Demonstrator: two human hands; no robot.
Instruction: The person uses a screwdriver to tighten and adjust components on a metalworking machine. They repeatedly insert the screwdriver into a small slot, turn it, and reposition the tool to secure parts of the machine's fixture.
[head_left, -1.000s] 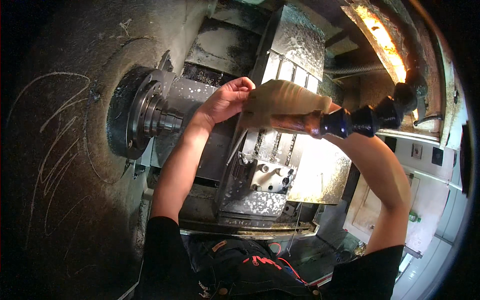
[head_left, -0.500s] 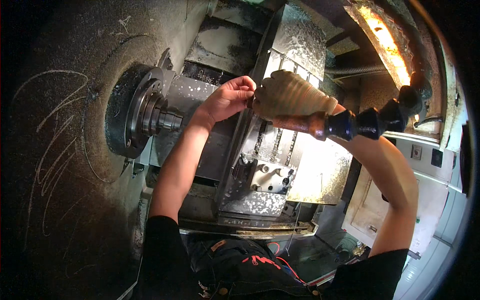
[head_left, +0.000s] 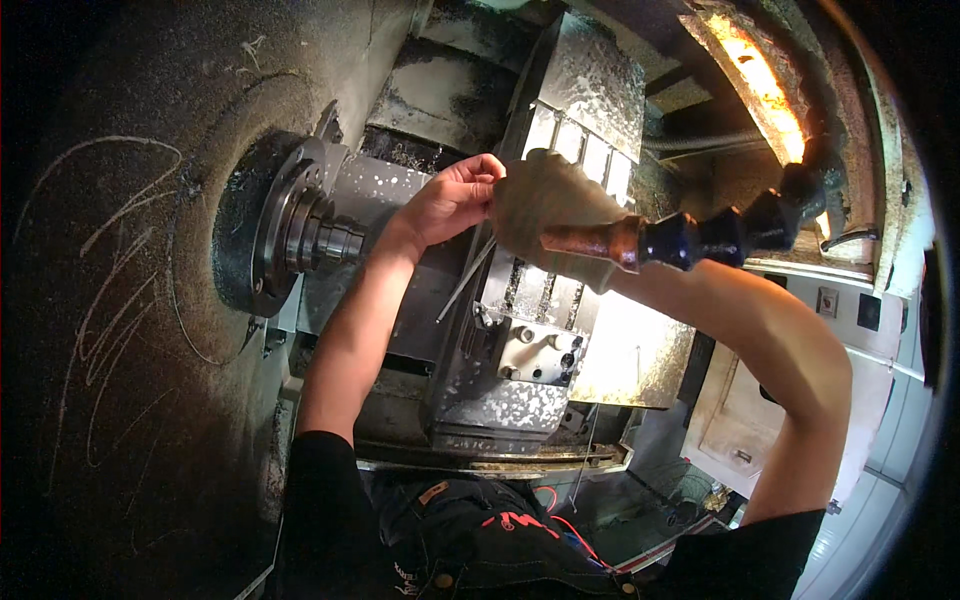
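My bare left hand (head_left: 448,203) is closed in a pinch, thumb against the fingers, over the metal slide; what it pinches is too small to make out. Right against its fingertips is my right hand (head_left: 550,205), in a knitted work glove and curled with its back upward. From under the glove a thin metal rod (head_left: 466,282) slants down to the left; its upper end is hidden. A coolant nozzle with a copper-coloured tip (head_left: 590,242) and dark hose segments (head_left: 705,237) crosses in front of the right hand and wrist.
Left of my forearm, a stepped metal spindle nose (head_left: 315,238) sticks out of the machine wall. Below the hands, the slotted slide (head_left: 500,405) carries a block with round holes (head_left: 540,353). A bright lamp (head_left: 765,85) glows upper right, above a pale control cabinet (head_left: 735,420).
My gloved right hand has shifted slightly left and turned, and its elbow has swung outward. The thin rod now shows below the hands. My left hand has hardly moved.
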